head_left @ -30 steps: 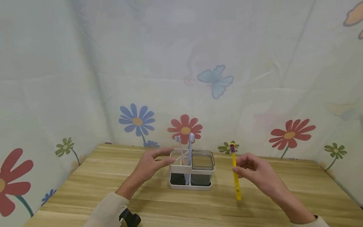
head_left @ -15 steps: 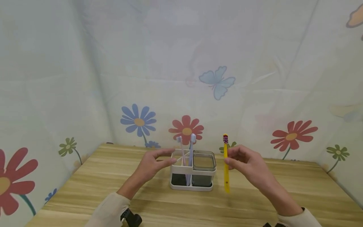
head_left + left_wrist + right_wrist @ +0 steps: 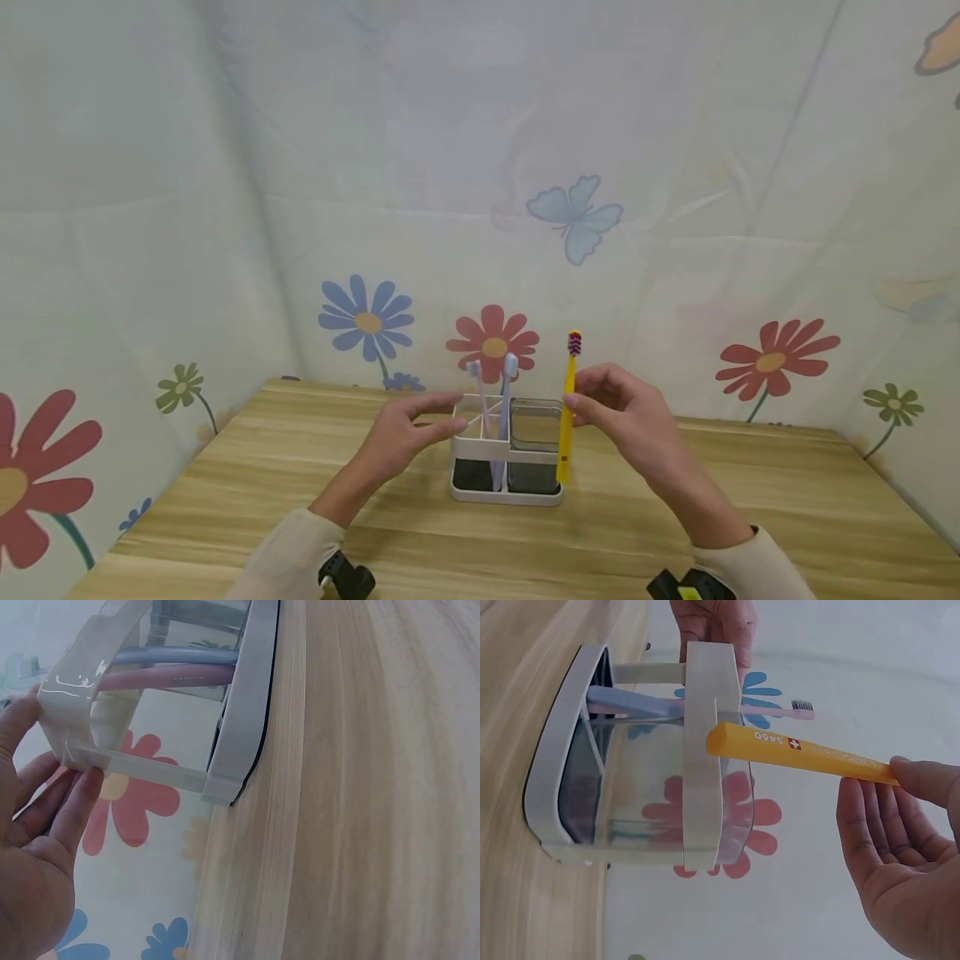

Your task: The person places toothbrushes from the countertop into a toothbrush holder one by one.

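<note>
A white toothbrush holder (image 3: 474, 447) stands on the wooden table. Its left side holds a pink toothbrush (image 3: 484, 408) and a bluish toothbrush (image 3: 505, 400), both upright; a clear grey cup (image 3: 536, 446) fills the right side. My left hand (image 3: 397, 435) grips the holder's upper band at its left end, fingers on the corner in the left wrist view. Between thumb and fingertips, my right hand (image 3: 633, 421) pinches a yellow toothbrush (image 3: 780, 750) with dark purple bristles, head up. The handle's lower end overlaps the holder's right end in the head view.
The wood-grain table (image 3: 420, 542) runs back to a pale curtain (image 3: 675, 167) printed with flowers and a butterfly. Black straps with devices (image 3: 347, 575) sit on both wrists, over light sleeves.
My right hand has carried the yellow toothbrush left and upward, from apart at the right to the holder's right end. The left hand keeps its place at the holder.
</note>
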The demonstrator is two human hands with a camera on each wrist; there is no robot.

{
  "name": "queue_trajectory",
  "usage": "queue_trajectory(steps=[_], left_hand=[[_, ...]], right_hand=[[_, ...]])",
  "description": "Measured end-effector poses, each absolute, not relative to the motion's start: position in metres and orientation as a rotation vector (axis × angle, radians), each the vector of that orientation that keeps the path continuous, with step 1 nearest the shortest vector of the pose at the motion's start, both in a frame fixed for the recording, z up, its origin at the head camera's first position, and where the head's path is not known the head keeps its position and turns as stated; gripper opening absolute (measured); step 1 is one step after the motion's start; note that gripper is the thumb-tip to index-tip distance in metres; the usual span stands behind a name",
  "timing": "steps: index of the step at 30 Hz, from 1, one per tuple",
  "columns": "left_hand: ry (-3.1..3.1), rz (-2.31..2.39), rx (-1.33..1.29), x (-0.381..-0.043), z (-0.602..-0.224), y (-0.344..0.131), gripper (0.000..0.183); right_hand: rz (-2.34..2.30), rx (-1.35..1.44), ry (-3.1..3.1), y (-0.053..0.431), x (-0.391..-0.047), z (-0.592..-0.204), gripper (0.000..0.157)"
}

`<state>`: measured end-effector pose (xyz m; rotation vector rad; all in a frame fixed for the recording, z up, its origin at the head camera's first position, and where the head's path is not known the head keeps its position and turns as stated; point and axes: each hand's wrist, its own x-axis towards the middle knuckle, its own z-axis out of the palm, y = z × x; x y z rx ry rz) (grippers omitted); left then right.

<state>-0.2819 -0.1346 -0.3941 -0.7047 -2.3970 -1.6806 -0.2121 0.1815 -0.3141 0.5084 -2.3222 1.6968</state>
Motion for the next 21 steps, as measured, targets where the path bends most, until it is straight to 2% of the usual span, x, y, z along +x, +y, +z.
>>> queue_trajectory(steps=[21], left_hand=[[-2.396, -1.698, -0.703, -0.283, -0.397, -0.135, 0.049]], right_hand=[[1.791, 0.541, -2.109, 0.133, -0.234, -0.317, 0.025]])
